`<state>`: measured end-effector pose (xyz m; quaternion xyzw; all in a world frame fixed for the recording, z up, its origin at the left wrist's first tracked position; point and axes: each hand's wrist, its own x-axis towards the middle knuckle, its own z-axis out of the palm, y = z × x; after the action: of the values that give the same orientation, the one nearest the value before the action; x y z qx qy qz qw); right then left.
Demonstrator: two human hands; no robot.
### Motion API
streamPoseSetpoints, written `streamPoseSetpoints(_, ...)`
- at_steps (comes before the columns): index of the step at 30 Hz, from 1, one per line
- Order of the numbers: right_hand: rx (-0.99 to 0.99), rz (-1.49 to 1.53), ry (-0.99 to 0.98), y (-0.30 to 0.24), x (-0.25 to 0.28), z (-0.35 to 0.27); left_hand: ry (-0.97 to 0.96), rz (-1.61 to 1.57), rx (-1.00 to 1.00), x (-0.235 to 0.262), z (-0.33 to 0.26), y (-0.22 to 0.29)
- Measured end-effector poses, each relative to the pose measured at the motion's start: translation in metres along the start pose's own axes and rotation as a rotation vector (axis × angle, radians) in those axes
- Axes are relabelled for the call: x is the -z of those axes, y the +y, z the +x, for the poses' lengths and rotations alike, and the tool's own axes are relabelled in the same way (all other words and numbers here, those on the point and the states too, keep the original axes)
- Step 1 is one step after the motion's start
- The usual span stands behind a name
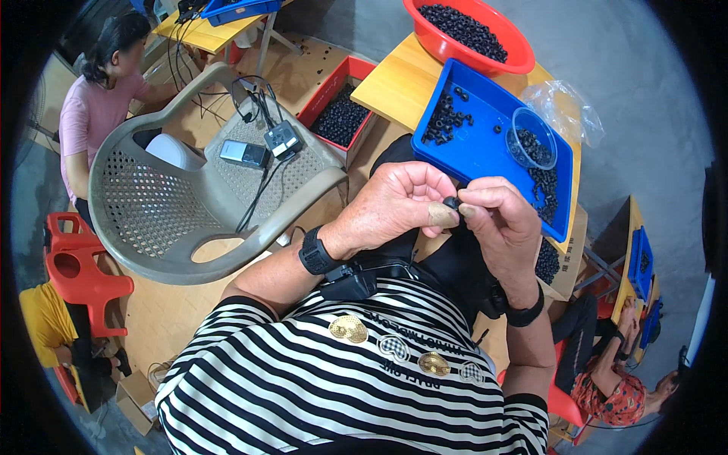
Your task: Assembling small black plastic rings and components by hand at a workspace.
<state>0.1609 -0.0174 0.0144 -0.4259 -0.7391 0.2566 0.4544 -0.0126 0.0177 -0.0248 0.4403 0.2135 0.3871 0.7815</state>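
A small black ring-shaped part (452, 202) sits between the fingertips of both my hands, in front of my body. My left hand (402, 201) pinches it from the left, and a tan wrap covers its thumb tip. From the right, my right hand (500, 220) closes thumb and forefinger on the same part. Just beyond my hands lies a blue tray (485, 140) with loose black parts in it. Inside the tray, at its right side, stands a clear round tub (531, 138) holding more of these parts. Fine detail of the pinched part is hidden by my fingers.
A red basin (523, 57) full of black parts stands at the table's far end. Beside it lies a clear plastic bag (576, 114). A red box (356, 72) of parts is on the floor. A grey chair (152, 189) at left carries electronic devices. Other people sit at both sides.
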Motion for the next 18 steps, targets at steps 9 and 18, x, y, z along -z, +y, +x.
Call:
streamPoseSetpoints(9,0.059,-0.037,0.017,0.0052,-0.0006,-0.0011,-0.040,-0.018,-0.025,0.0024,0.0000,-0.0038)
streamPoseSetpoints(18,-0.052,0.156,0.016,0.0097,-0.0067,-0.0074,-0.113,-0.224,0.073,0.0055,0.0011,-0.0103)
